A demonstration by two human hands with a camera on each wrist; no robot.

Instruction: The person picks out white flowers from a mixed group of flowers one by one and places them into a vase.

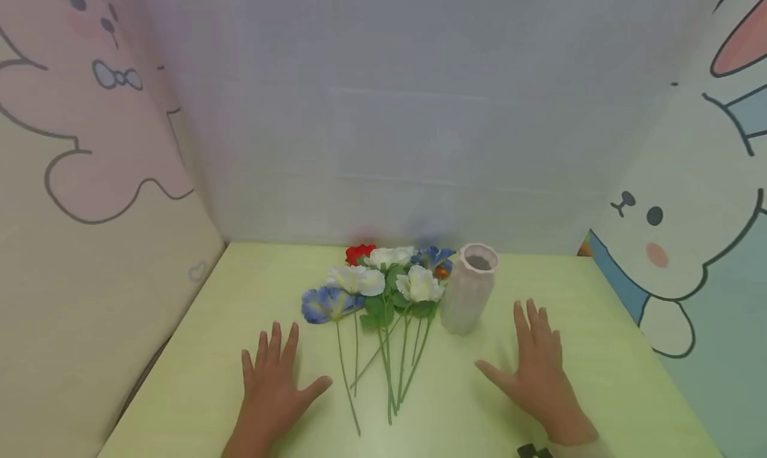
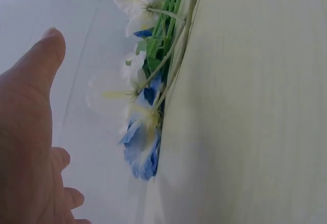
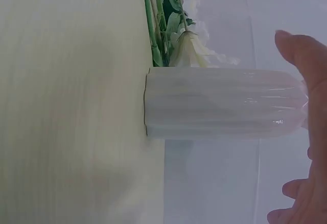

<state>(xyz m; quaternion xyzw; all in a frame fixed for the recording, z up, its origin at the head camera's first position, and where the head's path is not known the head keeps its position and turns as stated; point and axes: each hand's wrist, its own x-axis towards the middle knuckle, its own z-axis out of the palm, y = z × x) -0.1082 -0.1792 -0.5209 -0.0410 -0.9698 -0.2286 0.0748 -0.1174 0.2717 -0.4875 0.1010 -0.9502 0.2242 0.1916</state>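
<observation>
My left hand (image 1: 272,388) is spread over the table's left part, fingers straight and holding nothing. Spread the same way on the right is my right hand (image 1: 539,378), also holding nothing. Between them lies a bunch of artificial flowers, stems toward me. A blue flower (image 1: 328,305) is nearest my left hand; white flowers (image 1: 419,285), a red flower (image 1: 359,254) and another blue flower (image 1: 433,258) lie farther back. A pale pink ribbed vase (image 1: 469,298) stands upright right of the blooms. In the right wrist view, the vase (image 3: 225,103) appears beyond my right thumb.
The pale yellow table (image 1: 198,351) meets a plain whitish back wall (image 1: 407,132). Side panels with a cartoon bear (image 1: 120,125) on the left and a cartoon rabbit (image 1: 671,231) on the right close it in. A small dark object (image 1: 533,451) shows by my right wrist.
</observation>
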